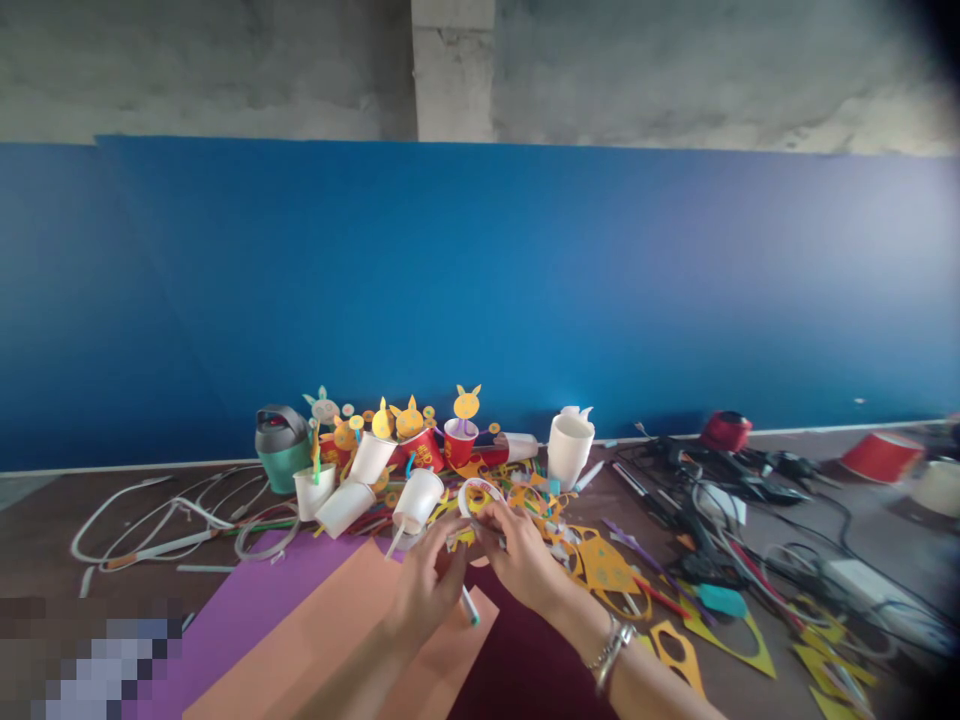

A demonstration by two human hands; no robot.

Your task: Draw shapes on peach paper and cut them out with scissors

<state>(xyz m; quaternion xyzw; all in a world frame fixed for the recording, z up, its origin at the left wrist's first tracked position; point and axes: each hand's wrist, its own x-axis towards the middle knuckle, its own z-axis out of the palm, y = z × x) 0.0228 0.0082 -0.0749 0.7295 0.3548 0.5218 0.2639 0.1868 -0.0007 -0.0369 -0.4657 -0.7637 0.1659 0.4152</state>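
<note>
My left hand point(431, 580) and my right hand point(521, 560) meet at the middle of the table, fingers bent and pinched close together. Between the fingertips shows a small pale yellowish piece point(459, 540), mostly hidden, so its kind is unclear. A white ring point(480, 490), like a roll of tape, stands just beyond my right fingertips; whether they touch it I cannot tell. Below my left hand, a white marker with a green tip point(470, 606) lies on orange paper point(330, 630). A white paper cup point(418, 500) with a stick lies tilted beyond my left hand.
Paper cups with yellow animal cutouts point(466, 404) stand along the blue wall point(480, 270). A teal container point(281, 455) and looped white cable point(120, 505) are left. Orange paper scraps point(604, 560), a stack of white cups point(570, 450) and black cables point(780, 480) spread right.
</note>
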